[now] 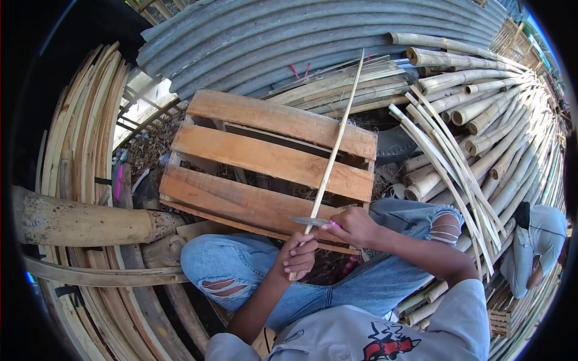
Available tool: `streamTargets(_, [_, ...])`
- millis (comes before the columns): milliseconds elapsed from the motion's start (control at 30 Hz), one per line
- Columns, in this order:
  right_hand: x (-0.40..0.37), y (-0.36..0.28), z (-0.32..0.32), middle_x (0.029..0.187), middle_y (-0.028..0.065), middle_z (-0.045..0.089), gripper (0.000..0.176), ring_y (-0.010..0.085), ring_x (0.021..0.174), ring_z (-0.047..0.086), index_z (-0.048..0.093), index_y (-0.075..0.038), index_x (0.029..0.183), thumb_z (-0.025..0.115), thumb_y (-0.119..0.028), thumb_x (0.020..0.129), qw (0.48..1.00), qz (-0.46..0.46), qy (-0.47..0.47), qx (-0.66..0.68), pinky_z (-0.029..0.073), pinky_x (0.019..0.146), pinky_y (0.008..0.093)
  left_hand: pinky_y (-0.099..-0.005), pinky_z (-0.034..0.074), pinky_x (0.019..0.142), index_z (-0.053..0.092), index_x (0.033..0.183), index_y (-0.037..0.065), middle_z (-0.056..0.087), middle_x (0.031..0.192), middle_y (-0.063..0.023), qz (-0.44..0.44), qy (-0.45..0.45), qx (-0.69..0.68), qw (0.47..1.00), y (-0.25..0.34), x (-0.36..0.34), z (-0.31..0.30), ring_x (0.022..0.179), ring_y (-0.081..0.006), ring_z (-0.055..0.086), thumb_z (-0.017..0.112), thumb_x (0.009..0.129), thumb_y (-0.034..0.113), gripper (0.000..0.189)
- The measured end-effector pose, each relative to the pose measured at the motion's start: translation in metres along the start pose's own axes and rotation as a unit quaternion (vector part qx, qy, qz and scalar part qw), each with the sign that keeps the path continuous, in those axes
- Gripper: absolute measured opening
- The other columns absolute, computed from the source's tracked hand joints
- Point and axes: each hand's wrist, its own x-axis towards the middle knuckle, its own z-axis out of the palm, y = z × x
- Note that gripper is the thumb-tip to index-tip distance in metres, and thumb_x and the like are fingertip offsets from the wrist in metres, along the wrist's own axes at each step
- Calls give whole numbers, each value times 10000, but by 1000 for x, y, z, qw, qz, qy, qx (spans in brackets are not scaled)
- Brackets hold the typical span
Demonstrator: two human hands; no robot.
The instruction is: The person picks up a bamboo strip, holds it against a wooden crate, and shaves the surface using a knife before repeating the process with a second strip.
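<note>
My left hand (pixel 297 255) is wrapped round the lower end of a long, thin bamboo strip (pixel 335 147). The strip slants up and away from me across a slatted wooden crate (pixel 265 153). My right hand (pixel 354 227) is closed round the pink handle of a knife (pixel 310 221). The knife's blade points left and lies across the strip just above my left hand. Most of the handle is hidden inside my fingers.
Split bamboo slats (pixel 84 144) stand at the left beside a thick bamboo pole (pixel 90 224). Several bamboo poles (pixel 481 114) are piled at the right, with loose strips (pixel 448 162) leaning on them. Corrugated sheets (pixel 301 42) lie behind the crate. Another person (pixel 536 240) is at far right.
</note>
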Motion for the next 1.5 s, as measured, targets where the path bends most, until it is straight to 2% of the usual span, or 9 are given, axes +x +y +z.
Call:
streamTargets(267, [32, 35, -33, 527, 193, 538, 562, 387, 531, 560, 596, -40, 605, 432, -479, 914, 988, 118, 72, -64, 447, 528, 470, -176, 313, 216, 419, 956, 48, 350, 505, 1, -25, -39, -51, 998, 2, 12, -2, 288, -68, 352, 310, 950, 78, 113])
streamTargets(400, [14, 21, -13, 533, 186, 550, 578, 382, 558, 580, 600, -32, 599, 428, -488, 911, 996, -10, 60, -66, 464, 549, 468, -169, 285, 218, 432, 924, 105, 329, 505, 25, 11, 53, 117, 992, -2, 6, -11, 281, -49, 296, 352, 946, 84, 86])
streamTargets(533, [42, 77, -57, 533, 201, 538, 597, 386, 564, 582, 591, -15, 600, 408, -484, 923, 964, 221, 129, -73, 463, 541, 470, -179, 260, 231, 437, 894, 104, 309, 507, 41, 26, 125, 225, 966, -11, 6, -3, 293, -43, 277, 379, 945, 100, 78])
streamTargets(767, [18, 24, -4, 518, 201, 526, 596, 386, 540, 565, 580, -24, 571, 424, -486, 914, 995, -2, 70, -66, 452, 530, 465, -201, 384, 216, 304, 853, 44, 358, 489, -34, 5, -17, -42, 999, -1, 3, -5, 303, -97, 403, 283, 917, 29, 68])
streamTargets(900, [37, 39, -35, 529, 191, 541, 581, 378, 553, 573, 585, -27, 591, 435, -491, 907, 991, 112, 45, -65, 454, 556, 465, -192, 344, 216, 349, 852, 69, 349, 480, -10, -19, -43, -86, 995, 2, 6, -3, 285, -83, 363, 285, 940, 58, 109])
streamTargets(1067, [22, 30, -10, 511, 172, 538, 578, 362, 534, 576, 577, -34, 577, 435, -486, 908, 995, -4, 74, -73, 449, 514, 450, -219, 397, 217, 290, 847, 40, 358, 467, -40, 5, -38, -85, 996, -4, 7, -4, 289, -101, 414, 272, 905, 40, 61])
streamTargets(1133, [40, 51, -33, 540, 198, 550, 583, 392, 574, 581, 594, -26, 598, 433, -493, 907, 988, 109, 80, -75, 458, 566, 476, -216, 391, 216, 288, 858, 37, 355, 469, -38, -9, -59, -119, 991, -1, 5, -12, 292, -101, 415, 277, 905, 46, 49])
streamTargets(1300, [18, 21, -5, 521, 180, 548, 593, 365, 537, 580, 598, -43, 586, 415, -502, 913, 991, 18, 97, -93, 456, 504, 454, -192, 344, 214, 337, 822, 56, 337, 462, -11, -21, -40, -66, 997, -5, 8, 1, 269, -69, 360, 298, 933, 57, 117])
streamTargets(1500, [38, 44, -34, 532, 193, 550, 615, 385, 556, 577, 593, -27, 586, 401, -508, 917, 984, 117, 105, -87, 465, 551, 471, -187, 336, 214, 348, 836, 54, 343, 467, -4, -18, -27, -55, 998, -7, 10, 4, 272, -75, 367, 301, 935, 65, 111])
